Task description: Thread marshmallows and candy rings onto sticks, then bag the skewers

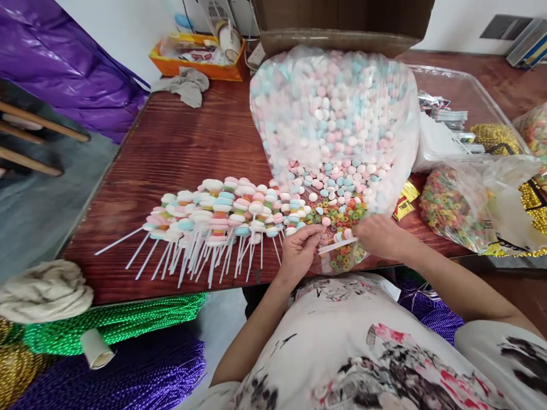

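Observation:
My left hand (301,250) is closed, thumb and forefinger pinched together; what lies between the tips is too small to make out. Opposite it, the fingers of my right hand (378,236) are curled closed around the end of a white stick (337,246), which slants between both hands. A short row of pastel candies (342,234) sits just above the stick, by my right fingertips. Under my hands, colourful ring candies (342,213) lie at the mouth of a big clear bag (333,114) of pink, blue and white candies. To the left is a pile of candy lollipops (217,210) with white sticks.
Right of the big bag are a clear plastic bin (465,80), a bag of ring candies (448,199) and a yellow packet (405,200). A cardboard box (342,37) and an orange tray (205,67) stand behind. Green beads (128,322) hang below the table's front edge.

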Demonstrator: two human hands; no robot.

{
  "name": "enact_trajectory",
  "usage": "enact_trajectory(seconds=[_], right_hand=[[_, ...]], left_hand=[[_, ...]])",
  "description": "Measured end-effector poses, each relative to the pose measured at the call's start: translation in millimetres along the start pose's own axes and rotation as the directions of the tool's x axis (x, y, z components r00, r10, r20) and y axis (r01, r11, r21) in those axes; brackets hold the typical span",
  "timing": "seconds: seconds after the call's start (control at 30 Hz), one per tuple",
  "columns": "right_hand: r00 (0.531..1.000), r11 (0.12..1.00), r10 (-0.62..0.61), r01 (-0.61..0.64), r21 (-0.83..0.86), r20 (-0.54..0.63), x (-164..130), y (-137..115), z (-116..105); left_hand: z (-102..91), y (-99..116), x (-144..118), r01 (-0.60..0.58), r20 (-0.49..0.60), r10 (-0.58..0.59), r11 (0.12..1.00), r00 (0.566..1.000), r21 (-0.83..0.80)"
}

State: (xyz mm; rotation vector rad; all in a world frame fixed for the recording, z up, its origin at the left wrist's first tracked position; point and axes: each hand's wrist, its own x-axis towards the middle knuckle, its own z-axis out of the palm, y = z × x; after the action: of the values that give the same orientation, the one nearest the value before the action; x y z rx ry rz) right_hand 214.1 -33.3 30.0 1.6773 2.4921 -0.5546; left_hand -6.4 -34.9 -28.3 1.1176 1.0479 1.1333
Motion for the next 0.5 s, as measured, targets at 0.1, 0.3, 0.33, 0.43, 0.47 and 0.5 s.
enact_trajectory(seconds=[0.1,0.3,0.33,0.43,0.47,0.5], right_hand=[[0.996,0.941,-0.094,0.092,0.326,-0.01,-2,30,14],[0.985,0.699,-0.072,0.162,0.696,-0.157,-24,33,47],[0.979,0.693,-0.049,0.176,0.7,-0.197,-27,28,50],[0.957,0.693,0.023,0.194,0.694,-0.29,-31,18,51],[0.951,0.695,0.046,0.19,0.693,-0.307,-33,16,50],[0.947,0.697,0.063,0.185,0.693,-0.316,-34,15,49]], left_hand=[[-2.5,1,1,0.099,-0.044,-0.103,0.992,0.994,-0.082],[8.3,0,10,0.102,-0.138,-0.149,0.948,0.979,-0.302],[11.0,1,11,0.081,-0.139,-0.13,0.946,0.982,-0.315],[17.1,1,11,0.015,-0.136,-0.057,0.955,0.989,-0.295],[18.5,0,11,-0.005,-0.145,-0.036,0.96,0.989,-0.279],[19.7,0,10,-0.023,-0.157,-0.019,0.965,0.987,-0.262]])
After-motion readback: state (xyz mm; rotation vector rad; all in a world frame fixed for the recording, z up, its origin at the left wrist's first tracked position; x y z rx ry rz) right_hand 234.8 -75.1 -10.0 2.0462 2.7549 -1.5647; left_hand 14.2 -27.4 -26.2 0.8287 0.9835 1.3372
